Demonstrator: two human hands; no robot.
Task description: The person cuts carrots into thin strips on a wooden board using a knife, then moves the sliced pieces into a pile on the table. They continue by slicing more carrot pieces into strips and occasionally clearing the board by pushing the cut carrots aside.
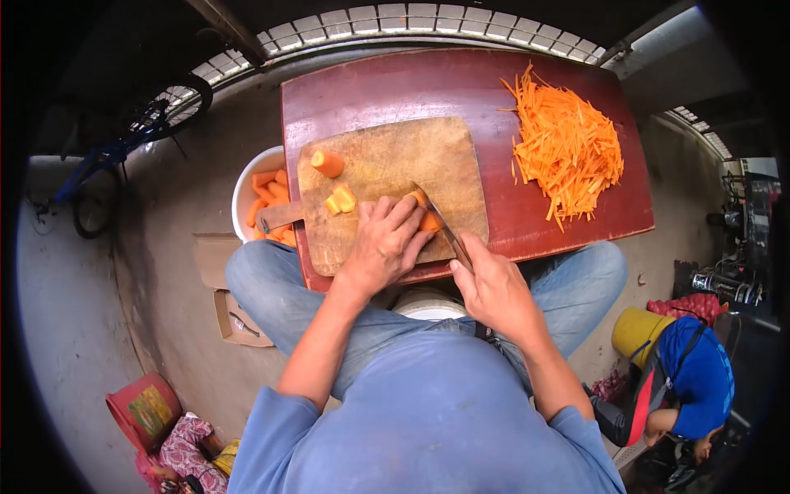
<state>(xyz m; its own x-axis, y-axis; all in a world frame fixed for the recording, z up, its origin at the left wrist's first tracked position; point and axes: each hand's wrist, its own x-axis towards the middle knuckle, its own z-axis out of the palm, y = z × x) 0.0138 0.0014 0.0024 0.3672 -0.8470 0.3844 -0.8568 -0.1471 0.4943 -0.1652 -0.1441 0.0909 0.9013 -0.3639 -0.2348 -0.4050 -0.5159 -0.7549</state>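
Note:
My left hand (385,240) presses a piece of carrot (429,221) down on the wooden cutting board (395,156), its fingers bent over the top. In my right hand (496,290) is the handle of a knife (444,226), whose blade stands against the right side of that carrot. Part of the carrot is hidden under my fingers. Further back on the board a short carrot chunk (327,163) lies apart from both hands. Just left of my fingertips are some yellow-orange carrot pieces (341,199).
A heap of carrot strips (568,144) covers the right of the red table (370,90). At its left stands a white bucket (240,193) of peeled carrots. A yellow bucket (638,333) and a person in blue (695,370) are right; another person (193,453) is lower left.

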